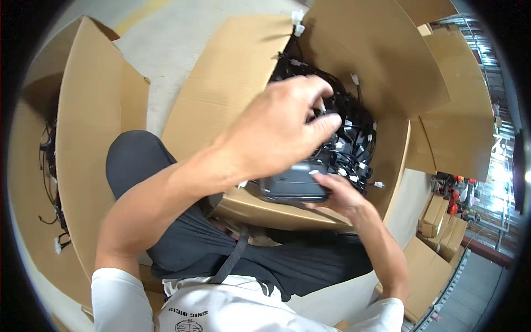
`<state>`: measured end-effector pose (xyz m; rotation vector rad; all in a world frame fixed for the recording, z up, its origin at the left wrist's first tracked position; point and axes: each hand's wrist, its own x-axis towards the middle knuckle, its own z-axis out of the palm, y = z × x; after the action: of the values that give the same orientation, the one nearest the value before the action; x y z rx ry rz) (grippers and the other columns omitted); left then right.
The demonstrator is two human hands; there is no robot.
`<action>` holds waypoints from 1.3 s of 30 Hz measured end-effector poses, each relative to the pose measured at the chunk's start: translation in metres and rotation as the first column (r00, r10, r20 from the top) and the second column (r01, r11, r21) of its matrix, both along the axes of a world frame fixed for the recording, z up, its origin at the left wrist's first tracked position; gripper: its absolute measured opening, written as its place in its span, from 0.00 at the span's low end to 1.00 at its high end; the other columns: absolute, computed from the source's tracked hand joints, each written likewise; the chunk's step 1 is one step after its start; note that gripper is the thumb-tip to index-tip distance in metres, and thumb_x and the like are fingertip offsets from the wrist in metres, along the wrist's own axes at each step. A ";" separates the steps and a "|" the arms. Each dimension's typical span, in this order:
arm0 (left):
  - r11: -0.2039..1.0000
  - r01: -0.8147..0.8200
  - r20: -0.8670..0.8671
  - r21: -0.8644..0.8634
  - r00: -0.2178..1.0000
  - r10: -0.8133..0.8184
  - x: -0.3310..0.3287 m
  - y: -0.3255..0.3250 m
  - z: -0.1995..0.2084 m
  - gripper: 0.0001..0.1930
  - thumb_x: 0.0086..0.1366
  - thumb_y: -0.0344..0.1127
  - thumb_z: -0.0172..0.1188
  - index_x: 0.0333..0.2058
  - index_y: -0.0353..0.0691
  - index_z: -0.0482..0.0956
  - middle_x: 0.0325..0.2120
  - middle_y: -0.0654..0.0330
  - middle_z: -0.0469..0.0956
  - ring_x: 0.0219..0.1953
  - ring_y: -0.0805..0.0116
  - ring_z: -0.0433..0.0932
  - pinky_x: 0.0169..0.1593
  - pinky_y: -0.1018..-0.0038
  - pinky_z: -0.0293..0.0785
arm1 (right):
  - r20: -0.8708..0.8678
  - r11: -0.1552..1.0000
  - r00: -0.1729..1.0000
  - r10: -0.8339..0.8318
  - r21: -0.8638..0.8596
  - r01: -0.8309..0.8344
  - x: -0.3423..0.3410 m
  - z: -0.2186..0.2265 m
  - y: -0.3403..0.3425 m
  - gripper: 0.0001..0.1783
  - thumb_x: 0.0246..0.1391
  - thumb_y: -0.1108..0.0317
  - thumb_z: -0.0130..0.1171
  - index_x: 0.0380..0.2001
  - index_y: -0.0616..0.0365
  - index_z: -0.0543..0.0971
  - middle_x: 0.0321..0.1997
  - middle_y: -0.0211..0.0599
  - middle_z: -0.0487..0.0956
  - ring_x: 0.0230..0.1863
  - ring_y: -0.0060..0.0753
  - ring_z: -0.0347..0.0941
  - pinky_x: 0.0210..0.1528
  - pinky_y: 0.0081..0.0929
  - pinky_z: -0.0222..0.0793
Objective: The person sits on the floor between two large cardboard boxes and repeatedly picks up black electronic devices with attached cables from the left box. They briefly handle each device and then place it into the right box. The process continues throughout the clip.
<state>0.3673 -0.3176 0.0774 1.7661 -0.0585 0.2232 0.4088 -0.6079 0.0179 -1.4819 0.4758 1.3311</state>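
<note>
A black rectangular plastic case [294, 182] is in my right hand [342, 192], its thumb on top at one end. It sits over the near edge of a large open cardboard box [287, 217]. My left hand [285, 124] hovers above the case and the box's contents. Its thumb and index finger are apart, and I see nothing held between them. The other fingers are partly hidden. Inside the box lies a heap of black cables [354, 146] with white plug connectors and black parts.
A second open carton [91, 138] stands at the left, with black cables inside. A raised box flap [227, 66] leans beside the cable heap, with a white connector [298, 23] at its corner. More cartons [442, 227] and red items are at the right.
</note>
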 end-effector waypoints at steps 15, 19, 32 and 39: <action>0.883 0.046 -0.174 0.468 0.984 0.042 -0.029 0.047 -0.017 0.16 0.62 0.40 0.63 0.42 0.34 0.81 0.40 0.42 0.82 0.45 0.42 0.81 0.50 0.53 0.77 | 0.180 0.861 0.850 0.494 -0.238 -0.450 -0.019 -0.086 0.032 0.28 0.60 0.51 0.69 0.48 0.67 0.77 0.37 0.34 0.79 0.30 0.25 0.71 0.29 0.30 0.69; 0.732 -0.168 0.167 0.661 0.983 0.075 -0.084 0.113 0.088 0.16 0.63 0.41 0.65 0.44 0.35 0.82 0.39 0.43 0.83 0.46 0.44 0.81 0.50 0.56 0.77 | 0.176 0.876 0.859 0.480 -0.143 -0.460 -0.016 -0.098 0.024 0.27 0.60 0.50 0.68 0.46 0.67 0.80 0.29 0.29 0.79 0.27 0.27 0.73 0.29 0.31 0.70; 0.654 0.049 -0.585 0.755 0.501 0.638 -0.419 0.291 -0.130 0.27 0.50 0.43 0.75 0.44 0.29 0.82 0.43 0.39 0.82 0.49 0.44 0.81 0.55 0.58 0.77 | 0.674 0.639 0.184 0.716 -0.525 -0.562 -0.033 -0.014 0.043 0.24 0.59 0.60 0.67 0.46 0.74 0.79 0.34 0.51 0.85 0.35 0.35 0.82 0.40 0.31 0.77; 0.653 -0.592 -0.250 0.472 0.620 0.743 -0.375 0.290 0.046 0.17 0.55 0.34 0.72 0.41 0.31 0.82 0.35 0.57 0.83 0.39 0.69 0.80 0.46 0.69 0.77 | 0.836 0.793 0.248 0.488 -0.306 -0.527 -0.074 0.076 0.130 0.15 0.61 0.69 0.62 0.45 0.72 0.80 0.40 0.38 0.82 0.40 0.23 0.77 0.45 0.23 0.73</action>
<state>-0.0078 -0.0280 0.1238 2.0882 0.9863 0.3883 0.3346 -0.4775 0.0939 -2.1585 -0.8392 0.7434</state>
